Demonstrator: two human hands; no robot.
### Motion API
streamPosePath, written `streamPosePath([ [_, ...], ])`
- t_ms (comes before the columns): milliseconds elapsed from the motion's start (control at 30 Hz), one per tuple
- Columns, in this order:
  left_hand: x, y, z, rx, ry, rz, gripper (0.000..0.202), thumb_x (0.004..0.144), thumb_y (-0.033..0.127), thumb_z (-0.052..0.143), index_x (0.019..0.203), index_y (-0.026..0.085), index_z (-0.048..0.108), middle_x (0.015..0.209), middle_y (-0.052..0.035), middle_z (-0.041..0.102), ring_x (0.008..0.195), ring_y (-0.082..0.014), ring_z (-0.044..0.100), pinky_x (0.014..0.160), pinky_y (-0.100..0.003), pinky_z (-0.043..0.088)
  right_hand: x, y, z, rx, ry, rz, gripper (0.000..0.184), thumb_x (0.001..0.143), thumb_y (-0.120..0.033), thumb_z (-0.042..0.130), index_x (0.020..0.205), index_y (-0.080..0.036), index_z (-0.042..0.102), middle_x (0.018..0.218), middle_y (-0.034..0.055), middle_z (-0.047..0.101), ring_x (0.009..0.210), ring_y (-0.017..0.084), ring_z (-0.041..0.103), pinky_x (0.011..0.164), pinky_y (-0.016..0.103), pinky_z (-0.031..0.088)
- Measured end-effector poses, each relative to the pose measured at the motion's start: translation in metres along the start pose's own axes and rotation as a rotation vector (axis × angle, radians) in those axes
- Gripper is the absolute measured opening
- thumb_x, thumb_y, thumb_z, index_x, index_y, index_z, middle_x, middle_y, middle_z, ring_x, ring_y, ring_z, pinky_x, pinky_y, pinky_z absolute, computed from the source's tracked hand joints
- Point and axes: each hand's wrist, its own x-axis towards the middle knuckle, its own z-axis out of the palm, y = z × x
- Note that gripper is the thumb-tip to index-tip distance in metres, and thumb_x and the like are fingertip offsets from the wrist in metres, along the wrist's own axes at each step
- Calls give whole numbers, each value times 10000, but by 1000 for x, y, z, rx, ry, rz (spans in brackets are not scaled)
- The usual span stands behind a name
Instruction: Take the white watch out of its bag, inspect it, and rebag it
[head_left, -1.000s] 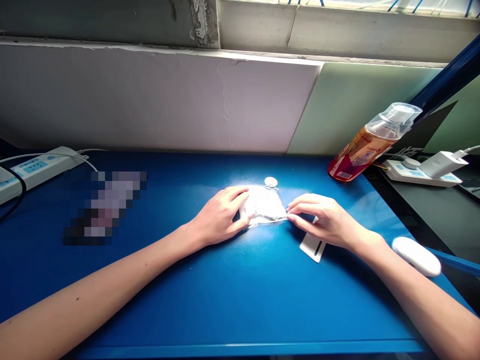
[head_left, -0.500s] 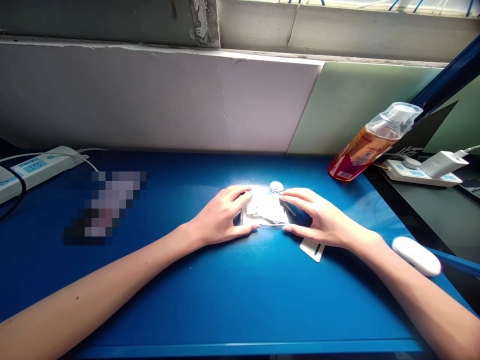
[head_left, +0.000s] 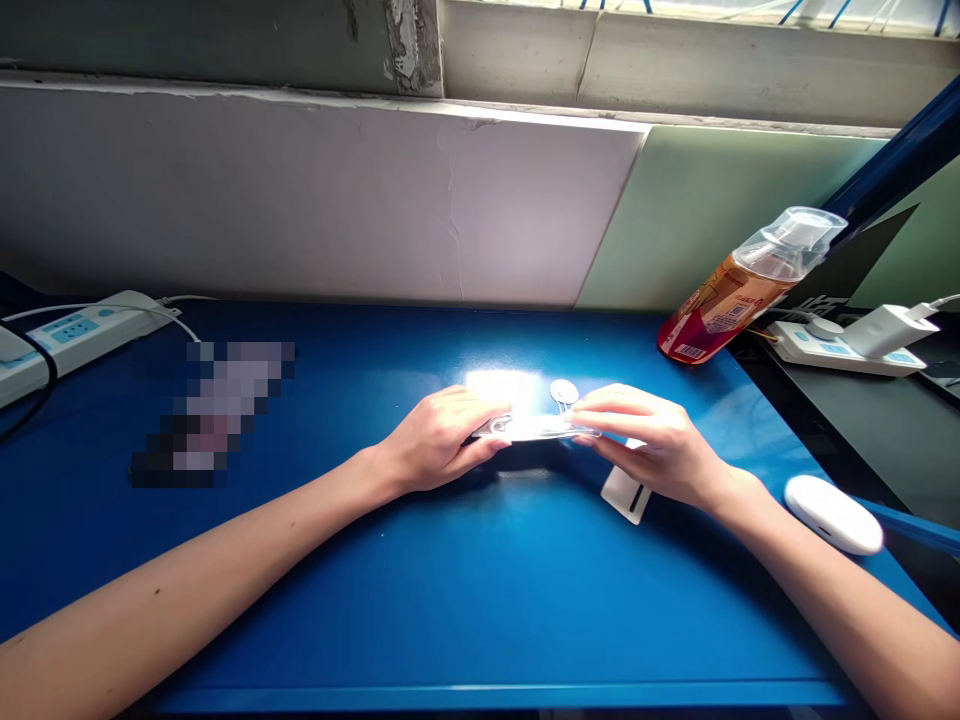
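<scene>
A small clear plastic pouch (head_left: 534, 428) with a round silver tab (head_left: 563, 392) at its far edge is held just above the blue table (head_left: 450, 600), seen almost edge-on. My left hand (head_left: 439, 440) pinches its left end with closed fingers. My right hand (head_left: 649, 440) pinches its right end, fingers pressed together. A white card with a dark slot (head_left: 627, 493) lies on the table under my right hand.
A tilted bottle of orange liquid (head_left: 739, 285) leans at the back right beside a white power strip with a charger (head_left: 855, 340). A white oval device (head_left: 832, 513) lies at the right edge. Another power strip (head_left: 71, 335) sits far left, next to a blurred patch (head_left: 214, 410).
The pouch lay flat on the table between my hands; both hands have now gripped its ends and lifted it slightly, tilting it edge-on.
</scene>
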Motion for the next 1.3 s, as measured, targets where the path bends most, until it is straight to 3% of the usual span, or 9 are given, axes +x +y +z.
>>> streamPosePath([
  [100,-3,1,0,-26,87,-1,363,1036,358,397,1252,145,596,985,-103,766,836,-214,733,775,-357,586,1,-7,1,124,62,110,166,927,-237,625,1039,-245,747,967,67,787,836,218,742,718,337,614],
  [233,-3,4,1,-18,161,-59,436,973,297,537,1386,166,488,1051,-92,751,919,-202,732,827,-329,593,0,-5,1,135,82,343,193,905,-323,652,1045,-214,728,877,51,784,741,208,736,658,314,605],
  [400,1,6,1,2,47,-64,554,879,369,696,1351,135,525,1296,-181,636,1161,-280,645,964,-387,560,-1,3,4,116,38,454,259,903,-369,649,1085,-193,706,894,58,782,787,218,745,680,320,609],
  [600,4,2,-1,-56,-123,-126,684,823,494,742,1374,151,526,1339,-185,590,1246,-323,569,1018,-456,519,-5,11,10,-20,-25,358,269,941,-368,603,1150,-216,678,1082,97,756,989,261,720,854,429,605],
  [767,4,0,-2,-43,-159,-135,649,836,530,717,1348,162,564,1312,-171,614,1247,-332,553,1037,-478,495,-5,12,6,-138,-103,222,334,964,-368,567,1259,-223,626,1294,136,664,1202,304,614,1003,529,532],
  [900,5,0,-1,-20,-169,-126,653,844,554,696,1335,140,577,1322,-180,612,1277,-341,523,1066,-487,469,-4,11,4,-136,-208,114,493,920,-419,636,1346,-180,570,1337,165,638,1272,330,561,1043,540,505],
  [1300,7,2,0,37,-195,-164,691,814,634,677,1293,139,619,1347,-194,593,1314,-377,495,1087,-525,430,-2,8,2,-92,-328,207,632,881,-544,650,1372,-154,572,1407,175,599,1365,362,486,1087,567,471],
])
